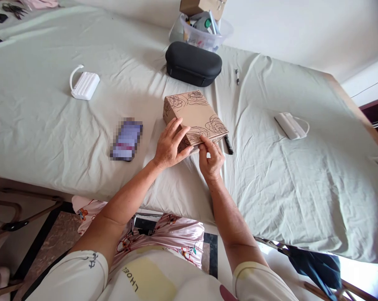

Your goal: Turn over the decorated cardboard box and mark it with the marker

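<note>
1. Far left: a white device (87, 86) with a looped strap lies on the cloth (51, 138).
2. Nearer, a pixelated phone (126, 141) lies flat.
3. The left hand (168, 146), fingers spread apart, touches the box's left near corner.
4. The scribbled cardboard box (196, 112) sits mid-table, near side of a black case (193, 63).
5. The right hand (211, 161) has bent fingers touching the box's near edge; I cannot tell whether they pinch it.
6. A black marker (229, 144) lies just right of the box.
7. Well right: another white device (290, 125).

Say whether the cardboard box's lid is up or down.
Down: the lid lies flat across the cardboard box, with the right hand at its near edge. Whether it is fully tucked, I cannot tell.
</note>
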The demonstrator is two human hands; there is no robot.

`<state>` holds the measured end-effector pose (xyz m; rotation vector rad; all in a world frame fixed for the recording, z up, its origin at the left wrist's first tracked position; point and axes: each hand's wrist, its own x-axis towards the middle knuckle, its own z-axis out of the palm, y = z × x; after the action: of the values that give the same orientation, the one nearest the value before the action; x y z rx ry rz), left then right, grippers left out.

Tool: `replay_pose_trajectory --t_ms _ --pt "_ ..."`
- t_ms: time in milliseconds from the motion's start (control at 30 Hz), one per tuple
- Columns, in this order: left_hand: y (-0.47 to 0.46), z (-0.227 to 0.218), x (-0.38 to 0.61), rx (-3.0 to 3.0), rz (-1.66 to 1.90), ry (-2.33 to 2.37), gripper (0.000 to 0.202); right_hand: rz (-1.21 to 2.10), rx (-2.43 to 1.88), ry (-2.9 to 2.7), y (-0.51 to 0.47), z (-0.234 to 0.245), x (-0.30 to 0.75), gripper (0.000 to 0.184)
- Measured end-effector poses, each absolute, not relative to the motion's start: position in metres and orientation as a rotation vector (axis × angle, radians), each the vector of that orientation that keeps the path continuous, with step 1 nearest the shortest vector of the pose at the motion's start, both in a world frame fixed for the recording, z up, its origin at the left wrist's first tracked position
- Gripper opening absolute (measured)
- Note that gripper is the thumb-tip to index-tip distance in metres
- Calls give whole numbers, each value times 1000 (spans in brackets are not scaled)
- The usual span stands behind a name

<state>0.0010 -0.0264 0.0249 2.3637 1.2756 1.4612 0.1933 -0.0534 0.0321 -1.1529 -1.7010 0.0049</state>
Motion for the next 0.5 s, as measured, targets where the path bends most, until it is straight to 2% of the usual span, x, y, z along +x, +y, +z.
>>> replay_pose_trajectory --t_ms 500 --pt "-21 20 0 2361 1581 1195 61 134 -1410 -1412 -26 6 232 70"
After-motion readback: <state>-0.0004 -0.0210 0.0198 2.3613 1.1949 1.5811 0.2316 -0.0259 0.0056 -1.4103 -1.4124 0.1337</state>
